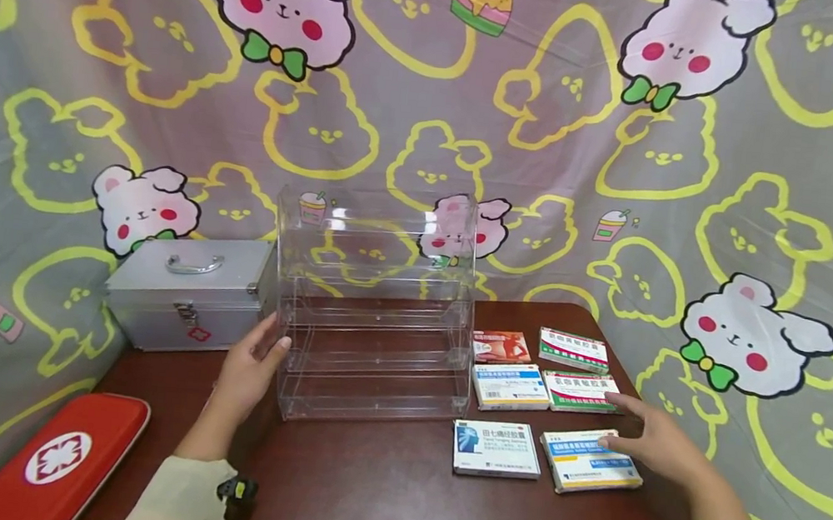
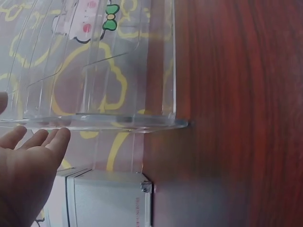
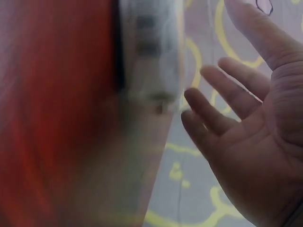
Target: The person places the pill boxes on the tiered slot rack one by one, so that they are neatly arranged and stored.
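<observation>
A clear plastic tiered rack stands on the table. My left hand holds its left side panel, with the thumb at the front edge and the fingers along the outer face; the left wrist view shows the fingertips against that panel. My right hand hovers with spread fingers above the right side of a blue-and-white medicine box. In the right wrist view the palm is bare and a blurred box lies apart from the fingers. Beside that box is a white medicine box.
Behind these lie another blue-and-white box, two green-and-white boxes and an orange-red box. A silver case stands left of the rack. A red first-aid pouch lies at front left. A patterned curtain hangs behind.
</observation>
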### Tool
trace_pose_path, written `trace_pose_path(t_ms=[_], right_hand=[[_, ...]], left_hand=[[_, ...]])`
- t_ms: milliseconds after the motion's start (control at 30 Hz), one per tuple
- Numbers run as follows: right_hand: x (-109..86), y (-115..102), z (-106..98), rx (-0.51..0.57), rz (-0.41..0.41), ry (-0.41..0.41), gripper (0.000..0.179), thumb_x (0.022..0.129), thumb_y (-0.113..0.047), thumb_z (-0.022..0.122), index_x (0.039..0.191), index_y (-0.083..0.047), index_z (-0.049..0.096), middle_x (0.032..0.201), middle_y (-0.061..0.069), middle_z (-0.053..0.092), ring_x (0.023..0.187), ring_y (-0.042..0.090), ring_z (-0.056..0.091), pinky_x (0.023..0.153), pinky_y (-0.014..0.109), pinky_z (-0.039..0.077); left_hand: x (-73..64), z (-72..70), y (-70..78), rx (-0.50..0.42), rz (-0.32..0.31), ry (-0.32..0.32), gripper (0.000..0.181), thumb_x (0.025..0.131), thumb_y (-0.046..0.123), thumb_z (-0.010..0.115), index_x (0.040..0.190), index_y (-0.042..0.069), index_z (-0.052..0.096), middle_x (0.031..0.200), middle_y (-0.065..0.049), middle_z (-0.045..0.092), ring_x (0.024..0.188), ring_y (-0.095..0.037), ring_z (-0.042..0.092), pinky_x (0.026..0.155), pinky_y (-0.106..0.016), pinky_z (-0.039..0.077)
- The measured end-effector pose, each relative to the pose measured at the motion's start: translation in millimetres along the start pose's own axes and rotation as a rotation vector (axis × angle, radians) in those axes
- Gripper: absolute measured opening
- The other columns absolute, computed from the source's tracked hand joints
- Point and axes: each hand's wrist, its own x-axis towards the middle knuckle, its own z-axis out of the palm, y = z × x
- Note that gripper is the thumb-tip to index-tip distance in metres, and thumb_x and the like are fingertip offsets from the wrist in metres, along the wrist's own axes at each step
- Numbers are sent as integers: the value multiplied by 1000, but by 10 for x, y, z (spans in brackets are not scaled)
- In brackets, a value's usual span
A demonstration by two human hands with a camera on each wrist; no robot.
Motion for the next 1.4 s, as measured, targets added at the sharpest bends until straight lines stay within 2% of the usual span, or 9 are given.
trace_pose_path(t_ms=[133, 267, 400, 500, 633, 867, 1100, 1300, 1400], right_hand=[[-78, 168, -8, 1, -47, -22, 91, 85, -40, 94, 155, 4, 54, 152, 32, 60, 139, 54, 56, 108, 58, 58], [-136, 290, -3, 41, -31, -88, 96, 85, -39, 94, 158, 5, 50, 156, 30, 58, 142, 53, 56, 101, 32, 61], [-167, 339, 7, 71, -21, -119, 99, 85, -38, 95, 160, 4, 47, 158, 33, 54, 143, 56, 53, 106, 42, 61], [-190, 346, 8, 51, -21, -122, 100, 83, -38, 96, 161, 1, 47, 155, 35, 54, 141, 56, 51, 111, 62, 55], [-214, 364, 5, 9, -16, -133, 104, 80, -40, 98, 163, -4, 47, 154, 37, 52, 138, 55, 49, 110, 78, 46], [-226, 365, 29, -16, -15, -151, 110, 76, -39, 100, 165, -9, 44, 158, 38, 48, 135, 53, 51, 107, 77, 48], [-218, 334, 44, -46, -34, -141, 109, 75, -39, 100, 166, -15, 45, 157, 37, 49, 137, 54, 50, 108, 79, 46], [-222, 354, 57, -34, -60, -155, 107, 74, -36, 100, 164, -11, 46, 157, 36, 49, 136, 55, 50, 107, 79, 46], [-216, 361, 65, -34, -59, -163, 109, 74, -37, 100, 164, -10, 46, 159, 36, 46, 135, 55, 50, 105, 78, 48]], left_hand=[[-4, 44, -40, -92, 9, 36, 60, 110, 7, 63, 165, -5, 40, 166, -32, 43, 156, -43, 42, 110, -2, 39], [-15, 79, -70, -160, 16, 72, 56, 109, 1, 61, 162, -7, 44, 163, -32, 48, 143, -10, 57, 105, -1, 45], [-17, 103, -108, -201, 8, 115, 52, 109, 0, 61, 159, -7, 48, 160, -31, 51, 118, 16, 57, 100, -1, 48], [-3, 133, -137, -250, 2, 151, 50, 109, -1, 61, 158, -6, 51, 159, -30, 53, 117, 15, 59, 99, -3, 50], [7, 173, -144, -336, 6, 187, 49, 107, -5, 61, 156, -7, 53, 156, -26, 58, 119, 9, 64, 100, -7, 54], [25, 192, -151, -440, 34, 221, 49, 104, -11, 63, 152, -12, 54, 139, 1, 74, 120, 5, 68, 101, -10, 56], [18, 210, -164, -426, 5, 245, 48, 104, -9, 64, 151, -11, 56, 146, -9, 70, 120, 6, 67, 104, -10, 54], [5, 259, -134, -435, -24, 296, 45, 103, -7, 68, 147, -12, 60, 125, 11, 79, 114, 5, 69, 98, -9, 56], [9, 285, -115, -430, -19, 312, 45, 102, -5, 70, 146, -13, 61, 120, 13, 79, 112, 3, 69, 97, -9, 57]])
